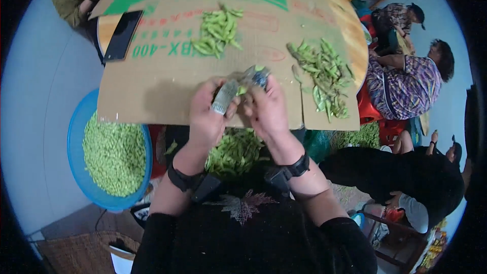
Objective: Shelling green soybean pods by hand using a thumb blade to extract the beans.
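We've got a wooden tabletop [359,40] under a cardboard sheet [127,83]. Blue basin [75,149] of shelled beans [114,155] sits off its left near corner. Pods: right pile [327,76] and middle pile [218,30] on the cardboard. Our left hand [209,109] and right hand [266,105] meet at the near edge, both sets of fingers pinched on a small green pod [241,91], partly hidden between them. Phone [123,35] lies far left.
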A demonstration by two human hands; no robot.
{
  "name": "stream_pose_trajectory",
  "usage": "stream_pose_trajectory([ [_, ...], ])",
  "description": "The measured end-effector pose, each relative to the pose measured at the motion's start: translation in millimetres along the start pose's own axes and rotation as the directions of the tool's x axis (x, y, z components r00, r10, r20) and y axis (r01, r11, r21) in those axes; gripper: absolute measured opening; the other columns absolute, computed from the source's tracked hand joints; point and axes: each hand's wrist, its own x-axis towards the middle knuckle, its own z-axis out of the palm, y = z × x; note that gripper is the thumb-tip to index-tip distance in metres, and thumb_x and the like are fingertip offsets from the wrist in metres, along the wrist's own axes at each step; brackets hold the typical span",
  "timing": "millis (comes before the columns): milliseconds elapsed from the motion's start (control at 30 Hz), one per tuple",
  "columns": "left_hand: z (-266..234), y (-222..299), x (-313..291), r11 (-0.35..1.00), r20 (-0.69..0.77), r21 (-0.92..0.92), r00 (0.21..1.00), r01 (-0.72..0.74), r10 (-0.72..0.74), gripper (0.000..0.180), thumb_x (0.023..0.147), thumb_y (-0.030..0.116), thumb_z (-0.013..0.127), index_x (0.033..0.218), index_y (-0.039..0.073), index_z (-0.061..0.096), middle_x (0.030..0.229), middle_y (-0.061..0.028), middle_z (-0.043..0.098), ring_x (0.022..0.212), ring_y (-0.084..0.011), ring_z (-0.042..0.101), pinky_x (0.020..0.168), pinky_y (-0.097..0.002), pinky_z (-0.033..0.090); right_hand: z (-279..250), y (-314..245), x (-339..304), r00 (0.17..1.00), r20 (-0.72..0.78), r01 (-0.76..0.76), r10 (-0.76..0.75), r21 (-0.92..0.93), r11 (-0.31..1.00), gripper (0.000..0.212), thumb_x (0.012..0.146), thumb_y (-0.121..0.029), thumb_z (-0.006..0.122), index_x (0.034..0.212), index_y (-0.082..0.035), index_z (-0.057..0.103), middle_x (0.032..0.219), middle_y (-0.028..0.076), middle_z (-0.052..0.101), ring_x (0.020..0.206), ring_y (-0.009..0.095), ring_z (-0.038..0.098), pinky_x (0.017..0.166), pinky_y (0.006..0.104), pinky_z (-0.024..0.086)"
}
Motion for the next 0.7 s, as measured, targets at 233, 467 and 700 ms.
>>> stream_pose_trajectory([
  [233,-36.4,15.8,5.3,0.92,-0.043,-0.37,0.987,0.129,-0.156,0.02,0.092,0.024,0.044,0.088,0.006,0.05,0.078,-0.0055,0.053,0.057,-0.0073,0.043,0.038,-0.0157,0.028,-40.5,-13.7,28.9,0.61,0.789,0.658,-0.079,-0.448,0.605,0.016,0.086,-0.017,0.055,0.095,-0.005,0.061,0.073,0.001,0.061,0.052,0.009,0.05,0.048,0.0261,0.041],
  [467,-25.0,23.3,2.3,0.989,-0.037,-0.112,0.994,0.101,-0.105,0.012,0.089,0.011,0.045,0.097,0.004,0.051,0.08,-0.0046,0.053,0.053,-0.0054,0.041,0.039,-0.0139,0.025,-22.6,-13.9,122.6,0.873,0.443,0.378,-0.205,-0.88,-0.288,0.022,0.08,-0.019,0.053,0.079,0.002,0.057,0.078,0.023,0.059,0.075,0.037,0.058,0.067,0.043,0.046],
  [700,-24.7,13.6,4.0,0.788,0.068,0.593,0.986,-0.165,0.155,0.032,0.079,-0.001,0.051,0.11,0.005,0.055,0.096,-0.0044,0.058,0.069,-0.0092,0.054,0.059,-0.0175,0.042,-25.3,-26.6,91.5,0.899,0.404,0.376,-0.166,-0.909,-0.178,0.02,0.077,-0.018,0.051,0.08,0.001,0.058,0.073,0.025,0.058,0.074,0.039,0.058,0.065,0.0454,0.046],
])
